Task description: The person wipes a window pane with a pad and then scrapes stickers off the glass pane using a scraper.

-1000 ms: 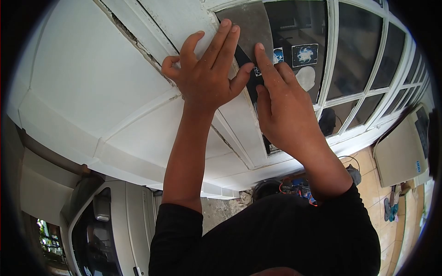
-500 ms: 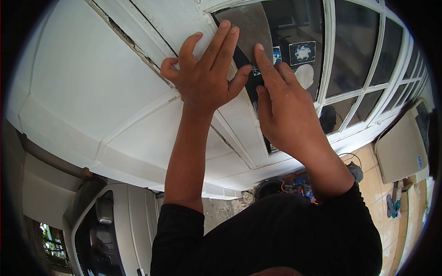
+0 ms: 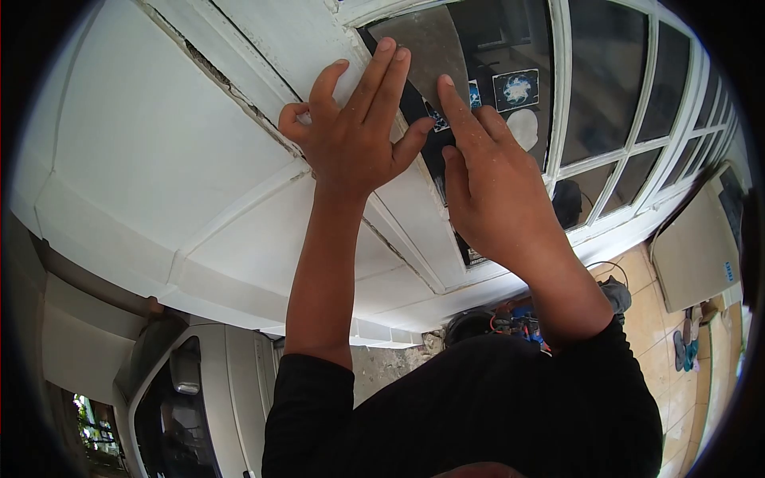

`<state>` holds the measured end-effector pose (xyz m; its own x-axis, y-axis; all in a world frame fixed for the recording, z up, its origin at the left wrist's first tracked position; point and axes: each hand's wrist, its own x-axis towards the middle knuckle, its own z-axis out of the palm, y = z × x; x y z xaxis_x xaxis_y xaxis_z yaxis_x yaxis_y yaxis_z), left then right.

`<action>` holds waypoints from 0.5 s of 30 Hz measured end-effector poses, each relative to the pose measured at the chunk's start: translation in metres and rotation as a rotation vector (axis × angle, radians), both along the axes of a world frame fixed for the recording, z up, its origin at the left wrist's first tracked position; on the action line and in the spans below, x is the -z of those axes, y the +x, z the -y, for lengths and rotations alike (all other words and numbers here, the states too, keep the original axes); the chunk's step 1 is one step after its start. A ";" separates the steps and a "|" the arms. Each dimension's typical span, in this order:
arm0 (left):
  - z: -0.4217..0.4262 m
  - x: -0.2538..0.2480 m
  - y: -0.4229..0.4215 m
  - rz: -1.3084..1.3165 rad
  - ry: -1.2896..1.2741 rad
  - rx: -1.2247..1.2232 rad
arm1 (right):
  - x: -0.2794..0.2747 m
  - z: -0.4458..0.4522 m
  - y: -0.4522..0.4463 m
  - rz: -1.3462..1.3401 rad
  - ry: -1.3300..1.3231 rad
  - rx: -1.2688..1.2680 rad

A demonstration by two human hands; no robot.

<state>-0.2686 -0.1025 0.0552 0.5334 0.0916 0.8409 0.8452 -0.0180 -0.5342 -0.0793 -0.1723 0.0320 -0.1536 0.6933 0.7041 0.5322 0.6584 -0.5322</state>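
Observation:
A grey-brown flat sheet with a curved right edge (image 3: 434, 44) lies against a dark glass pane in the white-framed window. My left hand (image 3: 347, 143) is spread, two fingers stretched together with their tips on the sheet's left part and the thumb held apart. At the sheet's lower right edge rests the index fingertip of my right hand (image 3: 498, 183); its thumb stands apart and the other fingers are bent, partly hidden. Neither hand grips anything that I can see. Close by on the glass are a blue-and-white sticker (image 3: 516, 90) and a white rounded patch (image 3: 523, 129).
White wooden panels (image 3: 175, 135) with a cracked seam fill the left. A silver vehicle (image 3: 231, 390) stands below left. Tools and cables (image 3: 522, 323) lie on the floor below, with a beige board (image 3: 697, 247) and sandals (image 3: 684, 350) at right.
The view has shifted slightly, so the window sits a little further left. Both hands keep nearly the same pose on the sheet.

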 end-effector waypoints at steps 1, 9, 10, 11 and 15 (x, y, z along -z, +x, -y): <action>0.000 0.000 0.001 -0.016 -0.010 -0.015 | -0.002 -0.002 0.002 0.025 0.030 0.001; -0.002 0.000 0.001 -0.031 -0.048 -0.043 | 0.000 0.000 0.001 -0.026 -0.007 0.016; -0.003 0.000 0.000 -0.027 -0.061 -0.046 | 0.001 0.000 0.001 -0.026 0.013 0.024; -0.002 0.001 0.000 -0.030 -0.064 -0.044 | 0.001 0.000 0.000 -0.026 0.036 0.031; -0.003 -0.001 0.000 -0.052 -0.044 -0.061 | 0.000 0.000 0.004 -0.023 0.017 0.047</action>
<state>-0.2685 -0.0994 0.0563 0.5689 0.1614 0.8064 0.8163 0.0086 -0.5776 -0.0755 -0.1723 0.0323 -0.1047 0.6874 0.7187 0.5504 0.6420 -0.5338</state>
